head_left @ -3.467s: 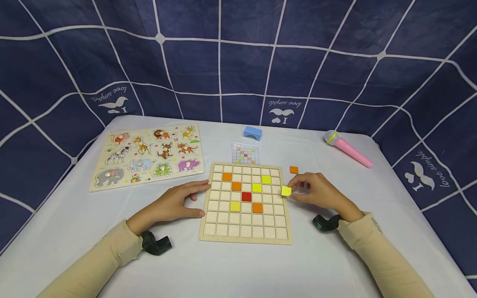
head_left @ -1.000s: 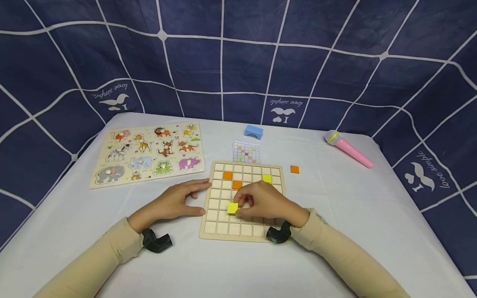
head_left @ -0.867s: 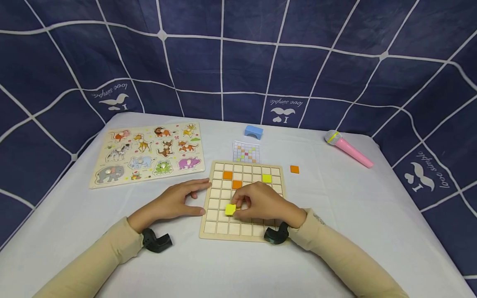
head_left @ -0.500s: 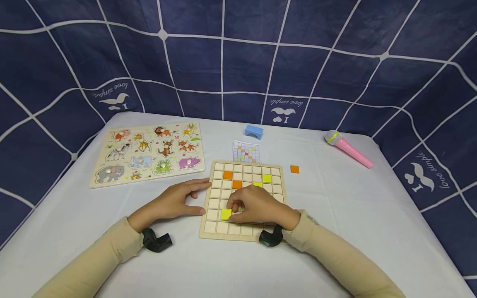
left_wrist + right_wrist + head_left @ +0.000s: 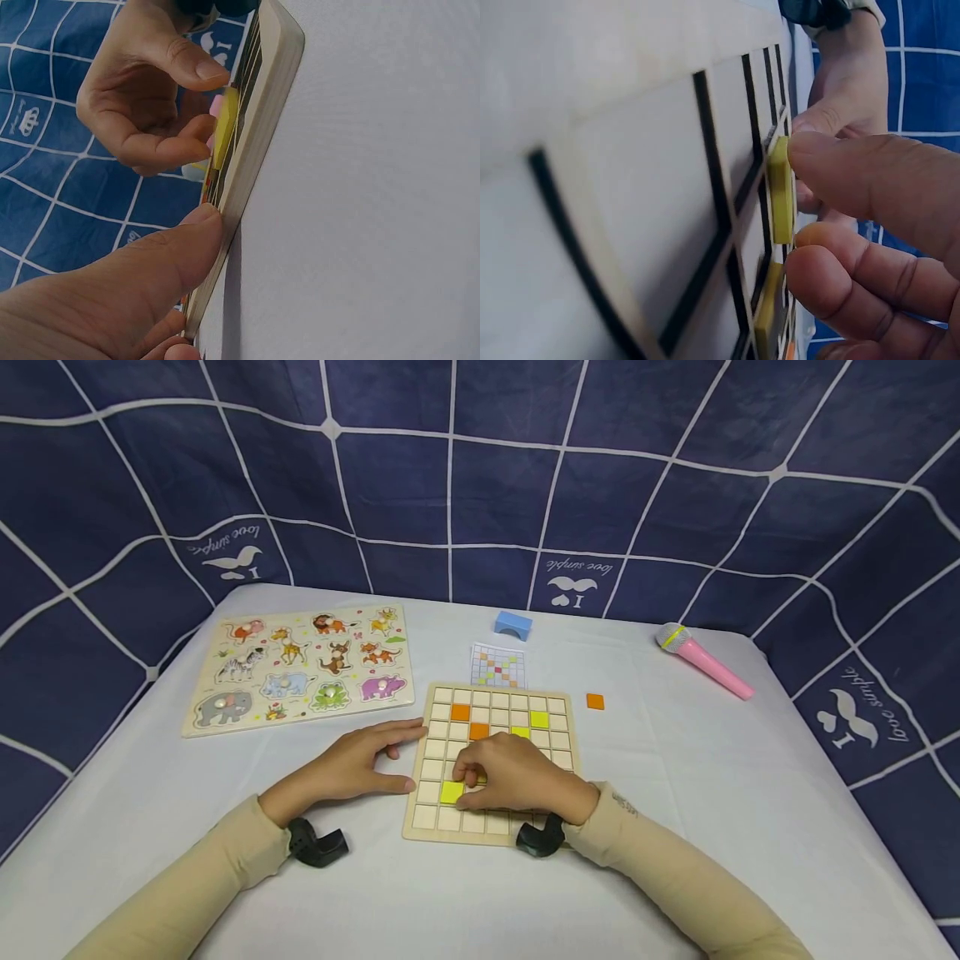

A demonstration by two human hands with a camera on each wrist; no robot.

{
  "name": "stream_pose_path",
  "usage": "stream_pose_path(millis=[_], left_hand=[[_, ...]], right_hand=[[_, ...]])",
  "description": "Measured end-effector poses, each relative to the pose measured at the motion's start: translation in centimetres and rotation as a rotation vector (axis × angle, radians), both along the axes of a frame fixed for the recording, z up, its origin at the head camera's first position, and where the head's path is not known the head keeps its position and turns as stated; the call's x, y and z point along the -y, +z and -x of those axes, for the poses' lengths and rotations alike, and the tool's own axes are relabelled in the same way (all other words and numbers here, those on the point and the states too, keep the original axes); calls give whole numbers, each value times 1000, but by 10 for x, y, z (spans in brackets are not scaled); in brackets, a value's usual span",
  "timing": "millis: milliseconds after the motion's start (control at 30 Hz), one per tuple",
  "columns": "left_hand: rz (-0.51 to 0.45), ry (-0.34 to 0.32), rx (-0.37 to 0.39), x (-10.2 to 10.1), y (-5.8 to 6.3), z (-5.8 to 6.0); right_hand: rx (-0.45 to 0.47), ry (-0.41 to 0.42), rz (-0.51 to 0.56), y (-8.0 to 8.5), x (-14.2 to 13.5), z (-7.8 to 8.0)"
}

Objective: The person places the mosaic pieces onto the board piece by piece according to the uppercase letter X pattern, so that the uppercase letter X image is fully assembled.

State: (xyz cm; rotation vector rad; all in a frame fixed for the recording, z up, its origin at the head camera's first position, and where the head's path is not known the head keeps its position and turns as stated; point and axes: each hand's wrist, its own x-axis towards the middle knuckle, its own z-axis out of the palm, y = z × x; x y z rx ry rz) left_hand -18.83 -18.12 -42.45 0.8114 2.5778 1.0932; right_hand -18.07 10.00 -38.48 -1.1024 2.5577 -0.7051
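Note:
A square wooden grid board point(image 5: 480, 837) lies on the table, with orange and yellow tiles set in some of its cells. My right hand point(image 5: 513, 772) reaches over it and hides its middle. Between thumb and fingertips it pinches a yellow square tile point(image 5: 452, 792) at a cell in the lower left of the grid. In the right wrist view, this yellow tile point(image 5: 781, 191) stands slightly proud of the cells, beside another yellow tile point(image 5: 769, 315). My left hand point(image 5: 352, 766) touches the board's left edge, its thumb point(image 5: 184, 251) and fingers extended and apart.
A printed pattern card point(image 5: 498, 665) lies just behind the board, with a blue arch block point(image 5: 513, 626) beyond. One loose orange tile point(image 5: 596, 702) is to the board's right. An animal knob puzzle point(image 5: 300, 668) occupies the left; a pink toy microphone point(image 5: 708, 664), the far right.
My right hand has carried the yellow tile from the board's right edge to a lower-left cell, lowering it there over the last second. My left hand has stayed in place.

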Motion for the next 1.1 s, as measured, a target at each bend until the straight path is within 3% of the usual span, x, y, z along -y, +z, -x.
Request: stream_pose_path(millis=[367, 767, 1100], left_hand=[[1, 1, 2, -1, 1, 0], [0, 7, 1, -2, 1, -1], [4, 8, 5, -1, 2, -2]], right_hand=[[-8, 15, 115, 4, -21, 5], [138, -22, 299, -1, -66, 15], [62, -112, 426, -5, -99, 19]])
